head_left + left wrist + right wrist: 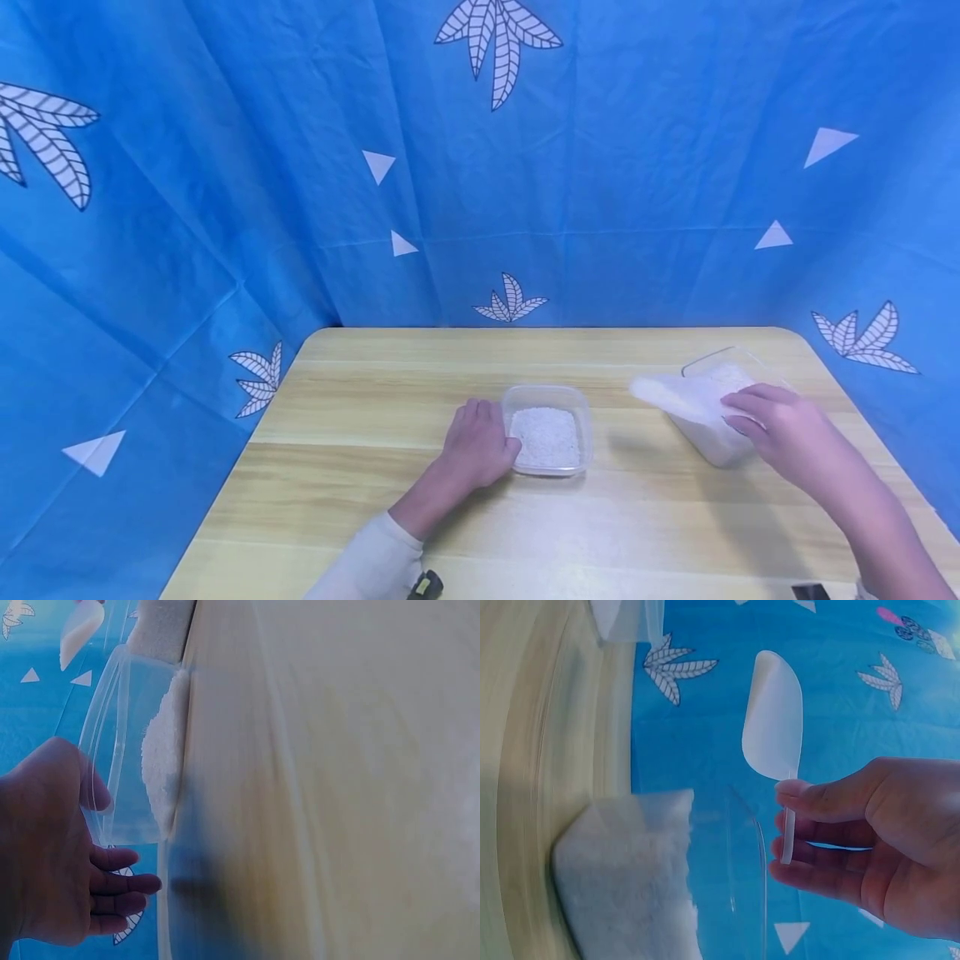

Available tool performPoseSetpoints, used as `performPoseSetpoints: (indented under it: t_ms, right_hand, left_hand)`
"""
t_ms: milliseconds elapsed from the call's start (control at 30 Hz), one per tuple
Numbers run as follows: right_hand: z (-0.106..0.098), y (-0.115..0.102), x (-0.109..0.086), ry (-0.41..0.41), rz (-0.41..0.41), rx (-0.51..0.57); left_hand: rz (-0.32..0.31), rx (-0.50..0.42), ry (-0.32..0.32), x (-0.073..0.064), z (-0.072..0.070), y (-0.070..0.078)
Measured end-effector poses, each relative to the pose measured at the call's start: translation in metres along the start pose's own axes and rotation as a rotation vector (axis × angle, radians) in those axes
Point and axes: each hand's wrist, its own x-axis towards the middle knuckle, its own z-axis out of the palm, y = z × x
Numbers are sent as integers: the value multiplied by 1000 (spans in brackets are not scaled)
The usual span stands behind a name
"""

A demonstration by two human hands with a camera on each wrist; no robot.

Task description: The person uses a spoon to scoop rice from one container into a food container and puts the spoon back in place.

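Observation:
A small clear plastic container (585,454) with white, rice-like grains (546,437) in it stands on the table. My left hand (480,446) holds it at its left side, thumb at the rim and fingers along the outer wall. To the right, my right hand (783,429) pinches a white scoop (775,712) by its thin handle, between thumb and fingertips. The scoop is over a larger clear container (723,454), its bowl pointing left. This container stands tilted and holds more of the white grains (630,877).
The light wooden table (337,467) has rounded far corners. Blue cloth (645,192) with leaf and triangle prints hangs behind it and along both sides. Between the two containers lies a stretch of bare tabletop.

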Motion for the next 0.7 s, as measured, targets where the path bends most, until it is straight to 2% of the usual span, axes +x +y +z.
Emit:
performPoseSetpoints:
  t_ms: [333,700]
  right_hand:
    - [16,-17,8,14,-40,36]
    - [22,-28,14,27,-70,43]
  left_hand:
    - [-5,-15,-11,1,2,1]
    - [-16,-13,-25,1,-2,1]
